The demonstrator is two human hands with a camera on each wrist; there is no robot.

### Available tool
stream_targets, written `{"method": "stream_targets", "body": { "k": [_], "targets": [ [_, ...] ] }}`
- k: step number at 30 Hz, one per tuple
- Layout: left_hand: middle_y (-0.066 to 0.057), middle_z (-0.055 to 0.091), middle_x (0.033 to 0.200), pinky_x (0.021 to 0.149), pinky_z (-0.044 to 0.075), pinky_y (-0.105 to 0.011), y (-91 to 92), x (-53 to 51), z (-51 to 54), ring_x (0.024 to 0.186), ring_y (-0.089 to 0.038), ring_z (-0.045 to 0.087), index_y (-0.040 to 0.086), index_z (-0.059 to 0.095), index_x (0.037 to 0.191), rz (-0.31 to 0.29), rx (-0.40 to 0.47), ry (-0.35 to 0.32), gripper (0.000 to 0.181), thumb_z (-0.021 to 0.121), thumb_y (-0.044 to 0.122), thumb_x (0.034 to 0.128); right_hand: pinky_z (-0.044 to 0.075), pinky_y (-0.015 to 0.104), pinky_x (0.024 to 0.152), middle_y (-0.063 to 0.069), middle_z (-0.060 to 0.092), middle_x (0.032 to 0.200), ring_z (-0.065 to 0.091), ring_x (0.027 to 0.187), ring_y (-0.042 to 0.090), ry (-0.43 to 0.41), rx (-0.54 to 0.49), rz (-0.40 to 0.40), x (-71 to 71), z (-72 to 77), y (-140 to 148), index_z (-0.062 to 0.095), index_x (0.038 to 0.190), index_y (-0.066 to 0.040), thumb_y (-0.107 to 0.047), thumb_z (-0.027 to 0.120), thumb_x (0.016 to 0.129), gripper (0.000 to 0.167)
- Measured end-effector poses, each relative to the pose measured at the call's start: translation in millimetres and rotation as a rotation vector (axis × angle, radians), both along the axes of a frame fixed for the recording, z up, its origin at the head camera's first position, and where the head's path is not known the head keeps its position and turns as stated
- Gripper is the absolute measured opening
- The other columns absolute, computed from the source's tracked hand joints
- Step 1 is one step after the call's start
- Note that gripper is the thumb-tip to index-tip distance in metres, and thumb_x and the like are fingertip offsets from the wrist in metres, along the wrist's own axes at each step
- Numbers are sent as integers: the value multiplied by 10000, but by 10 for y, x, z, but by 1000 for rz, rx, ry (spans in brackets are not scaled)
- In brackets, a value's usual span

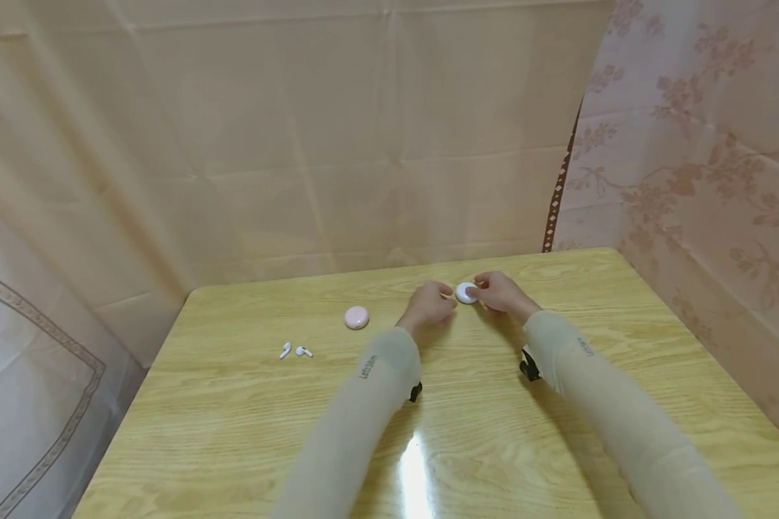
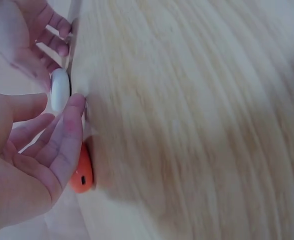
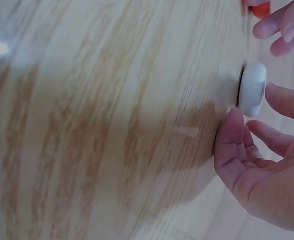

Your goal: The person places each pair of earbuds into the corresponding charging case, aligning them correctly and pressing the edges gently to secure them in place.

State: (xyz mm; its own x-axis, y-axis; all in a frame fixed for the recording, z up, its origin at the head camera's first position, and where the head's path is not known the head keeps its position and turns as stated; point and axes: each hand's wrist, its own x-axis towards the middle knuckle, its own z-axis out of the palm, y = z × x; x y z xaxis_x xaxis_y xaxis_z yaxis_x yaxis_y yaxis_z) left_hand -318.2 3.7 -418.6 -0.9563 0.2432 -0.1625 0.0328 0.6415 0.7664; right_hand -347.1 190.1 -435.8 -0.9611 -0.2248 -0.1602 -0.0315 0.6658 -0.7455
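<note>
A white round case point(image 1: 465, 293) lies on the wooden table near its back edge. From its right side my right hand point(image 1: 501, 294) reaches over it, the thumb touching its top; in the right wrist view the bent fingers of the right hand point(image 3: 267, 170) are beside the white case point(image 3: 252, 90). My left hand point(image 1: 428, 304) is just left of the case, fingers loosely bent and holding nothing. In the left wrist view the left hand point(image 2: 34, 155) has thumb and fingers apart, close to the white case point(image 2: 60, 90); whether it touches is unclear.
A pink round case point(image 1: 356, 317) lies left of my left hand; it looks orange in the left wrist view point(image 2: 82, 172). Two white earbuds, one point(image 1: 285, 350) beside the other point(image 1: 304, 352), lie farther left. Hanging cloth point(image 1: 363, 144) stands behind the table point(image 1: 234, 432).
</note>
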Motion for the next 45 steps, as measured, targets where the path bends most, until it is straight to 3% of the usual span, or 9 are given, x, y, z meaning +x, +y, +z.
{"method": "stream_targets", "body": {
  "k": [3, 6, 11, 14, 18, 22, 28, 38, 45],
  "targets": [
    [-89, 757, 917, 543, 516, -214, 36, -14, -33, 617, -137, 670, 19, 662, 1308, -10, -16, -16, 344, 647, 131, 983, 419, 237, 467, 200, 670, 949, 475, 465, 80, 14, -4, 23, -12, -26, -11, 520, 1376, 110, -187, 603, 1024, 468],
    [-75, 719, 762, 514, 496, -206, 57, -19, -28, 564, -133, 629, 15, 683, 1272, -31, -24, -22, 311, 629, 120, 984, 387, 228, 441, 104, 599, 730, 438, 440, 72, 25, -30, 36, -11, -28, -24, 569, 1327, 99, -142, 607, 1017, 395],
    [-33, 603, 612, 478, 460, -212, 107, 5, 11, 515, -145, 566, -27, 732, 1027, -42, -46, -33, 169, 608, 79, 981, 362, 223, 441, 60, 549, 673, 406, 440, 62, -4, -62, 55, 8, 3, -26, 592, 1291, 88, -126, 618, 1014, 351],
    [-9, 541, 558, 452, 390, -218, 161, 7, -12, 463, -132, 479, 11, 682, 798, -25, -127, -32, 222, 585, 90, 982, 356, 230, 459, 37, 525, 652, 405, 461, 71, -34, -71, 70, 26, 25, -18, 606, 1254, 77, -139, 631, 1012, 325],
    [-7, 530, 605, 482, 361, -253, 226, 22, -39, 499, -154, 461, 89, 596, 748, 23, -276, -12, 263, 575, 161, 1000, 369, 246, 495, 38, 544, 693, 439, 526, 101, -62, -91, 72, 57, 52, -5, 611, 1234, 80, -157, 644, 1009, 329],
    [-30, 579, 726, 550, 394, -276, 250, 66, -23, 616, -189, 526, 89, 621, 874, 53, -351, 8, 200, 592, 230, 1014, 398, 257, 544, 52, 591, 783, 482, 615, 125, -87, -102, 56, 78, 45, 6, 623, 1253, 71, -175, 646, 1013, 344],
    [-41, 596, 751, 560, 406, -281, 237, 86, -44, 623, -198, 539, 71, 634, 947, 55, -336, 6, 165, 603, 220, 1010, 421, 261, 573, 72, 618, 864, 506, 653, 138, -85, -102, 54, 75, 4, 12, 617, 1274, 73, -166, 622, 1027, 344],
    [-1, 537, 726, 635, 403, -298, 179, 117, -75, 668, -175, 494, 96, 637, 834, 33, -324, 108, 186, 640, 212, 979, 476, 275, 651, 177, 664, 1078, 557, 758, 158, -35, -97, 89, 78, -8, 26, 610, 1278, 96, -154, 621, 1024, 356],
    [39, 472, 481, 464, 357, -213, 154, 46, -144, 449, -107, 429, 116, 566, 586, 17, -171, 24, 382, 618, 140, 963, 484, 287, 692, 232, 647, 1202, 580, 826, 185, -31, -112, 135, 96, -22, 105, 599, 1307, 79, -177, 633, 1021, 386]
  ]
}}
